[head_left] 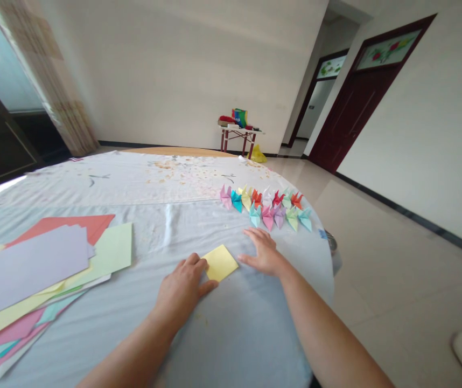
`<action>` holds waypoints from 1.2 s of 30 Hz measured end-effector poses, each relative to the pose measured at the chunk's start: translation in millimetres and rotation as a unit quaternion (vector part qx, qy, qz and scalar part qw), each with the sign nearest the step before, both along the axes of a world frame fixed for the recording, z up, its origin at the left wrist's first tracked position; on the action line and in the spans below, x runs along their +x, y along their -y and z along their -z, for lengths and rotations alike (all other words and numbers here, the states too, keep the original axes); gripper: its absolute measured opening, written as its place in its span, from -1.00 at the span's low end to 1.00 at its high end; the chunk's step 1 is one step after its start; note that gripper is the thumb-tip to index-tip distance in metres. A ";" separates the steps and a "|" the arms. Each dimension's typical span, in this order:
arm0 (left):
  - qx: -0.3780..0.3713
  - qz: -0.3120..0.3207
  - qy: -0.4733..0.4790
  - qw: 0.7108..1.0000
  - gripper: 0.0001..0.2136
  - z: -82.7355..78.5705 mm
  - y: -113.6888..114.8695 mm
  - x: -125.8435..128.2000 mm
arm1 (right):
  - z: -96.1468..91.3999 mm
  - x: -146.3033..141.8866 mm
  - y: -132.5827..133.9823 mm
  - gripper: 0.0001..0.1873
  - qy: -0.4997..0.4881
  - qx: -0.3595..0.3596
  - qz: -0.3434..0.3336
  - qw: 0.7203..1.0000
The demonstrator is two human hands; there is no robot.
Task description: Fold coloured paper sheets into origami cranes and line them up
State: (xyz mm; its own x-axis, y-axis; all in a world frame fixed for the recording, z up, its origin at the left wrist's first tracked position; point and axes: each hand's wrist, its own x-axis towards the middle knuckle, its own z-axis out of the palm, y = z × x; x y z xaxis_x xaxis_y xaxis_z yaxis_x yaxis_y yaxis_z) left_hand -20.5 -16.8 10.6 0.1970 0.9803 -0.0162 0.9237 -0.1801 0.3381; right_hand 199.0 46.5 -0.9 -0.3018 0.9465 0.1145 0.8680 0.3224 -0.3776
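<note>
Lying between the two hands, a square sheet of pale yellow paper (219,263) is seen flat on the cloth, turned at a slant so that one corner points away from the body and a little to the right. No long axis is given by its equal sides. The hands are held apart, with neither clamped on the sheet. The left hand (182,285) is lightly curled, palm down, its fingers placed against the sheet's left edge. The right hand (263,252) is spread palm down, its thumb brought just beside the sheet's right corner; whether contact is made there cannot be told.

Both hands are supported by a round table covered with a creased, pale blue-white cloth (166,237). Left of the left hand, loose sheets of lilac, green, salmon, pink and yellow paper (29,269) are piled in an overlapping fan. Beyond the right hand, multicoloured folded paper cranes (265,207) are lined up in two rows. Farther beyond the hands, small pale paper scraps (174,172) are scattered across the cloth.

Right of the table, a beige tiled floor (376,280) is seen. Far ahead, a small red-legged folding table (235,134) is placed against a white wall, and a dark red wooden door (356,108) is set in the right wall.
</note>
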 end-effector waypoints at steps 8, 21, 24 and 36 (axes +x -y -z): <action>0.006 0.005 0.008 1.000 -0.77 -1.8 0.2 0.9 | 2.7 -17.6 4.1 -0.09 0.028 -0.048 -0.033 0.998; 0.048 -0.035 0.081 0.995 -0.67 3.8 -2.6 -8.3 | -6.4 -24.3 5.1 -0.39 -0.057 -0.020 -0.083 0.995; 0.083 -0.099 0.182 0.975 -0.63 9.0 -8.5 -12.7 | -4.8 -31.4 4.5 -0.29 -0.044 -0.032 -0.089 0.995; 0.119 -0.163 0.336 0.920 -0.62 12.6 -12.1 -17.1 | 1.6 -45.2 -18.4 -0.75 -0.140 -0.086 -0.122 0.979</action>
